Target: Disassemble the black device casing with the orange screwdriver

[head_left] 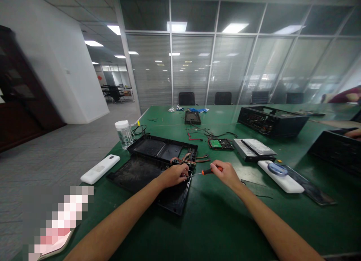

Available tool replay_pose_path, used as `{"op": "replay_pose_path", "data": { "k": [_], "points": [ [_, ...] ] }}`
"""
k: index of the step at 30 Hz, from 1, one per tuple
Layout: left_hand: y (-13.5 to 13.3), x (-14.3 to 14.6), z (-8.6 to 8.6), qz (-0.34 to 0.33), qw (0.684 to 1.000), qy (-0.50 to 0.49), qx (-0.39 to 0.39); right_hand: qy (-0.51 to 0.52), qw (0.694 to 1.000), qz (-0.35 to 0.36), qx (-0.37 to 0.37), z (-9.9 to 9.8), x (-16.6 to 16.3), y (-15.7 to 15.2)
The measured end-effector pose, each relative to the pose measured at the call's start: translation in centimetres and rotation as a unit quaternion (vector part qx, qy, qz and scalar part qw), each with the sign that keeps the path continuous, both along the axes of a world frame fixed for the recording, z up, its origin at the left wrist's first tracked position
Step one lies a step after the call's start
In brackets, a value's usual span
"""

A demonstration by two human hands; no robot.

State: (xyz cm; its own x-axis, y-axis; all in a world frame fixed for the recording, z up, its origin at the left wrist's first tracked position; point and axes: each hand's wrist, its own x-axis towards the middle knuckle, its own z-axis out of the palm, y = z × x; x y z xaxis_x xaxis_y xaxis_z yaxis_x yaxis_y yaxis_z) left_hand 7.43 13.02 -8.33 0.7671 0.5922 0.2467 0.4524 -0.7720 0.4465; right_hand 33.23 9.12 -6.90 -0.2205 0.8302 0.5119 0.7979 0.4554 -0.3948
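My right hand [223, 171] grips the black and orange handle of a screwdriver [208, 172], its thin shaft pointing left. The shaft's tip reaches the right edge of an open black casing [129, 174], close to my left fingers. My left hand [177, 174] is curled at that edge with its fingertips together; what they pinch, if anything, is too small to make out. Behind lies the casing's framed black part [162, 148]. A bundle of coloured wires [182, 159] comes out of it just beyond my left hand.
Left of the casing are a white-lidded clear jar [123, 135] and a long white device [100, 169]. A green circuit board [216, 143], a silver drive unit [254, 149] and another white device [280, 176] lie to the right. A black computer case [272, 121] stands behind. Another person's hand [354, 133] shows at far right.
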Motion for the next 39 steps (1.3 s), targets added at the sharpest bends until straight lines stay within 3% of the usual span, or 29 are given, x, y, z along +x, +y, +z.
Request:
{"op": "replay_pose_path", "data": {
  "k": [3,7,10,13,15,20,24,29,33,39],
  "points": [
    [0.0,0.0,0.1,0.006,1.0,-0.005,-0.01,-0.079,0.997,-0.017,-0.006,2.0,-0.8,-0.5],
    [0.0,0.1,0.1,0.003,1.0,-0.015,-0.022,-0.216,0.976,-0.015,-0.014,6.6,-3.5,-1.1],
    [0.1,0.0,-0.2,0.006,1.0,-0.024,-0.019,-0.258,0.966,0.013,-0.029,9.5,-5.7,-1.2],
    [0.2,0.0,-0.5,0.012,0.999,-0.021,-0.029,-0.264,0.961,0.06,-0.055,10.9,-7.1,-0.7],
    [0.3,0.1,-0.7,0.014,0.999,-0.014,-0.045,-0.267,0.96,0.054,-0.067,11.1,-7.6,-0.4],
    [0.4,0.0,-0.6,0.016,0.998,-0.013,-0.061,-0.306,0.946,-0.085,-0.065,11.0,-8.4,-0.4],
    [0.5,0.0,-0.6,0.013,0.998,-0.017,-0.054,-0.287,0.953,-0.017,-0.089,11.0,-8.3,-0.9],
    [0.6,0.0,-0.7,0.01,0.999,-0.013,-0.042,-0.314,0.942,-0.065,-0.097,11.2,-7.9,-1.0],
    [0.5,0.0,-0.7,0.012,0.999,-0.012,-0.038,-0.307,0.946,-0.006,-0.102,11.3,-8.0,-1.1],
    [0.4,0.0,-0.5,0.009,0.999,-0.019,-0.043,-0.328,0.938,-0.08,-0.08,11.1,-8.8,-1.5]
  ]
}}
